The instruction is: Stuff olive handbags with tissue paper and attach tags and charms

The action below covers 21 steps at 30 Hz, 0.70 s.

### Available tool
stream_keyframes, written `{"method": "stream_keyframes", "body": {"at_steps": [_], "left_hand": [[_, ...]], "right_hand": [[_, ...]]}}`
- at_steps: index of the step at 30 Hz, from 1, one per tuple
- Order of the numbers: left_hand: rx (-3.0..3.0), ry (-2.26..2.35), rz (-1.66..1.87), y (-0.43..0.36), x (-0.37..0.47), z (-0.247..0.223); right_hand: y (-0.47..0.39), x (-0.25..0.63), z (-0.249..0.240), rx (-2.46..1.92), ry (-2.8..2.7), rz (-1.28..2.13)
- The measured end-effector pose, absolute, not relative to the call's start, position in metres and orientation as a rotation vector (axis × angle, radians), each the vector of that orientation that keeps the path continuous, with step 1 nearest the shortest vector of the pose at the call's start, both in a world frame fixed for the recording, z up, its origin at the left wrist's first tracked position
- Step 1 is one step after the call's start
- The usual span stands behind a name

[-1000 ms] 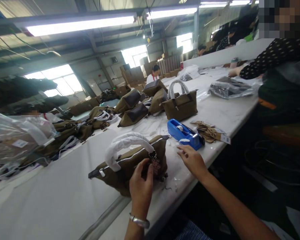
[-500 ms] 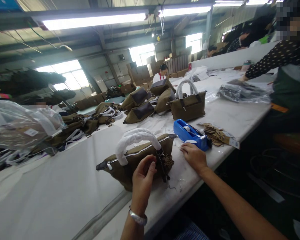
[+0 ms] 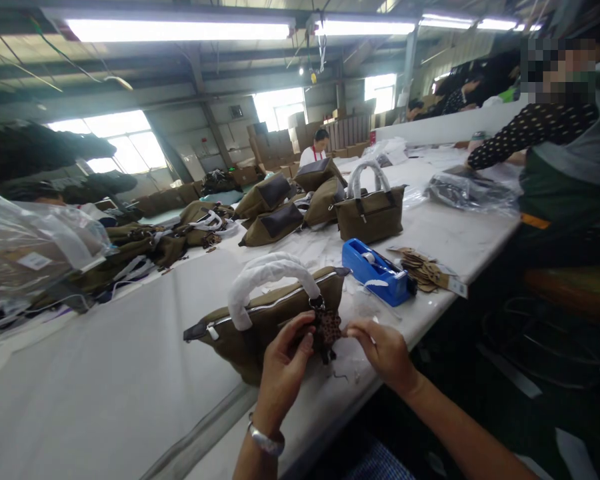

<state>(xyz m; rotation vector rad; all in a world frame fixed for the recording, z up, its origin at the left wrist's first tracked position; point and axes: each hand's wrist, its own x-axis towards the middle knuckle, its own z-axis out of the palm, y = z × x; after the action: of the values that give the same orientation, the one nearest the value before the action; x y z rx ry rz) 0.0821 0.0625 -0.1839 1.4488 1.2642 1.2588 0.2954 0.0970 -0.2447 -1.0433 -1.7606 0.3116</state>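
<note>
An olive-green handbag [image 3: 275, 310] with white-wrapped handles [image 3: 267, 267] and a silver zip stands on the table before me. From its handle ring hangs a brown patterned bag charm [image 3: 329, 327] with dark straps. My left hand [image 3: 287, 360], a silver bracelet at its wrist, is curled against the bag's front, fingertips at the charm's left edge. At the charm's right edge, my right hand [image 3: 383, 350] is closed in a pinch; what is between its fingertips is too small to make out. A blue tape dispenser [image 3: 377, 270] stands just beyond my right hand.
Brown paper tags [image 3: 423, 270] lie right of the dispenser. Another upright handbag [image 3: 370, 213] and several lying handbags [image 3: 273, 223] are farther back. Clear plastic wrapping [image 3: 45, 227] is at left. A co-worker in dotted sleeves [image 3: 535, 130] handles a plastic-wrapped item [image 3: 473, 190].
My right hand has moved left from beside the tape dispenser to the charm. My left hand stays by the charm. The view has shifted slightly, and the co-worker at right has moved.
</note>
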Motion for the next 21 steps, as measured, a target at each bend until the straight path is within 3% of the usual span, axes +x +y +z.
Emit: {"method": "stream_keyframes", "body": {"at_steps": [8, 11, 14, 18, 21], "left_hand": [[1.846, 1.018, 0.783, 0.052, 0.083, -0.170], [1.762, 1.040, 0.745, 0.051, 0.084, -0.175], [1.688, 1.182, 0.816, 0.049, 0.080, -0.184], [1.769, 1.308, 0.848, 0.043, 0.080, -0.188], [1.958, 1.319, 0.740, 0.037, 0.090, -0.183]], "right_hand": [[0.041, 0.267, -0.201, -0.620, -1.346, 1.186], [0.047, 0.277, -0.200, -0.584, -1.125, 1.342], [0.052, 0.295, -0.203, -0.818, -1.043, 1.177], [0.049, 0.310, -0.211, -1.238, -1.355, 0.572], [0.041, 0.305, -0.216, -1.105, -1.672, 0.388]]}}
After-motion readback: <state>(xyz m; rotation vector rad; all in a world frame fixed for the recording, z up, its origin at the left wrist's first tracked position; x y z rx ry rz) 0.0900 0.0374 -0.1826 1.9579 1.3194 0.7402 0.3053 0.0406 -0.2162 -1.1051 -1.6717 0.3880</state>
